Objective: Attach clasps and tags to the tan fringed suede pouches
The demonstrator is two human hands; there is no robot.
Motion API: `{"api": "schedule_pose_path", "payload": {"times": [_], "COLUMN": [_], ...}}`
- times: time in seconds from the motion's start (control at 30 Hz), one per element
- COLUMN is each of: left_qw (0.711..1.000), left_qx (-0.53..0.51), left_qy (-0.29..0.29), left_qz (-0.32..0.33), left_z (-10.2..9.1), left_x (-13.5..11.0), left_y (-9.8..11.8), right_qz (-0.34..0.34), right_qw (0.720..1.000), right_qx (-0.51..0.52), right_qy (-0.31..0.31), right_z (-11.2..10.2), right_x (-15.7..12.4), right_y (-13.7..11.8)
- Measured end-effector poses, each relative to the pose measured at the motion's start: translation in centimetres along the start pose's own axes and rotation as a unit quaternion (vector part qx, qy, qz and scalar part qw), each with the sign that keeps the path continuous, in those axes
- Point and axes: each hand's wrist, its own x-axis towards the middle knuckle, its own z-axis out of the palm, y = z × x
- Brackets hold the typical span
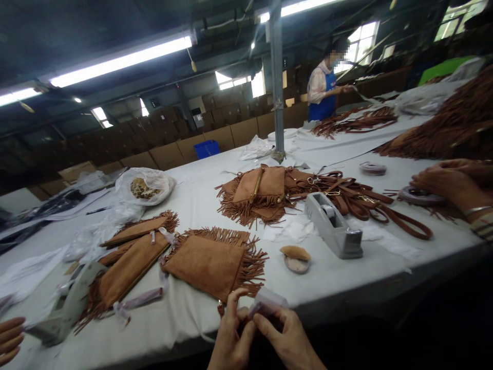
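Plastic (271, 299), possibly a wrapper, is pinched by the left hand (233, 333) and right hand (289, 334), whose opposing grips steady it.

Head camera's looking forward and down, tilted, close behind bare left hand (231, 336) and right hand (288, 336), white-covered table (196, 190) beyond the grip.

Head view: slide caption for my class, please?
Left hand and right hand hold a pale translucent item near a fringed brown suede-like bag.
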Motion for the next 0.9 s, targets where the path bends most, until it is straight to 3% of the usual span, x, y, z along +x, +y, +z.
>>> {"api": "schedule_pose_path", "payload": {"times": [0.13, 0.27, 0.4, 0.57, 0.7, 0.9], "left_qw": [0.994, 0.971, 0.981, 0.990, 0.995, 0.997], "left_qx": [0.103, 0.235, 0.186, 0.135, 0.085, 0.045], "left_qy": [0.001, -0.016, -0.016, 0.026, 0.048, 0.038], "left_qz": [0.022, 0.045, 0.056, 0.030, 0.022, 0.045], "left_z": [-1.5, -2.8, -2.7, -2.6, -3.2, -3.8], "left_x": [0.1, 0.6, 1.3, 2.5, 3.5, 4.0], "left_y": [0.3, 0.3, 0.5, 0.1, -0.6, -1.4], "right_qz": [-0.021, -0.036, -0.111, -0.229, -0.260, -0.269], "right_qw": [0.999, 0.994, 0.976, 0.945, 0.925, 0.918], "right_qx": [-0.016, -0.061, -0.137, -0.209, -0.264, -0.289], "right_qy": [0.022, 0.079, 0.128, 0.105, 0.087, 0.043], "right_z": [-0.5, -0.9, -0.6, 0.4, 0.8, 1.6], "right_x": [0.1, 0.6, 1.4, 2.8, 4.4, 6.1], "right_y": [-1.3, -2.1, -1.8, -0.8, 0.8, 3.3]}}
